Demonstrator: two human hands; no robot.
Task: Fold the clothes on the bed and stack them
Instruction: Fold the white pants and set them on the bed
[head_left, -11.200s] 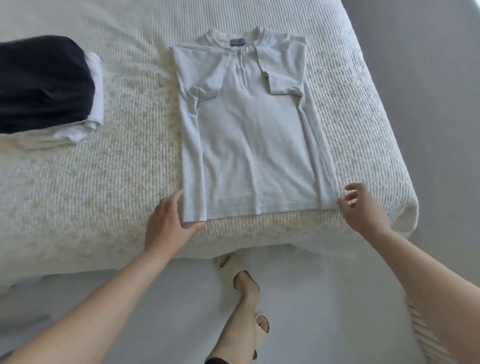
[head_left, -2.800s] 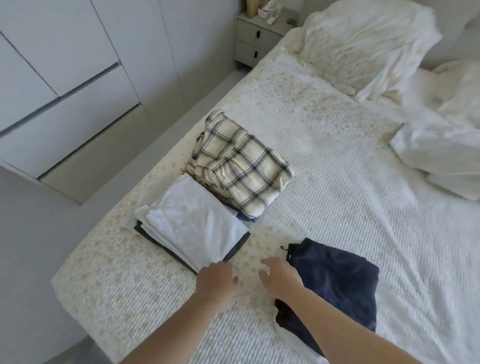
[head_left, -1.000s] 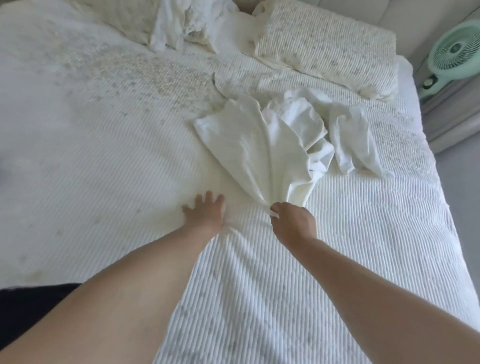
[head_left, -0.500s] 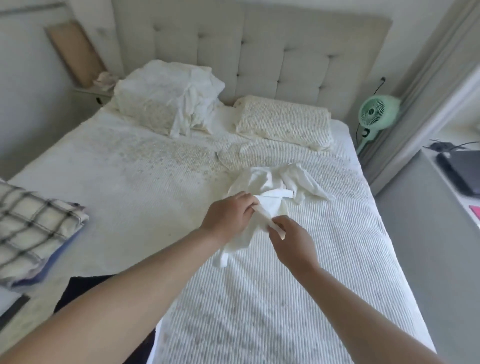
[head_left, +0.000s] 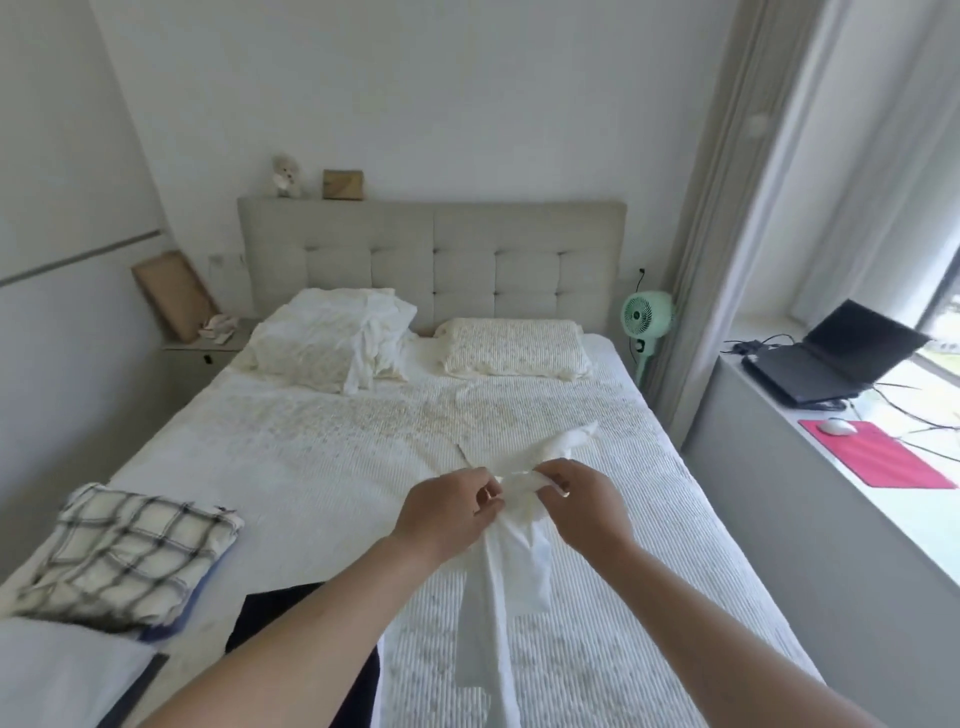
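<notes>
A crumpled white garment (head_left: 511, 566) hangs above the bed (head_left: 322, 467), bunched at its top edge. My left hand (head_left: 449, 512) pinches that bunched edge from the left and my right hand (head_left: 579, 506) grips it from the right, the two close together. The cloth drapes down and trails toward me. A folded plaid garment (head_left: 122, 553) lies at the bed's left edge on a blue item. A folded white piece (head_left: 57, 670) sits at the lower left. A dark garment (head_left: 280, 621) lies partly hidden under my left forearm.
Two pillows (head_left: 511, 348) and more white cloth (head_left: 369, 338) lie by the padded headboard (head_left: 431, 260). A green fan (head_left: 647, 322) stands right of the bed. A laptop (head_left: 836, 353), mouse and red pad (head_left: 872, 460) sit on the window ledge. A nightstand (head_left: 208, 348) is at the left.
Both hands have lifted the white garment higher off the bed and drawn it toward me; it now hangs long below them. The view has tilted up to show the headboard and wall.
</notes>
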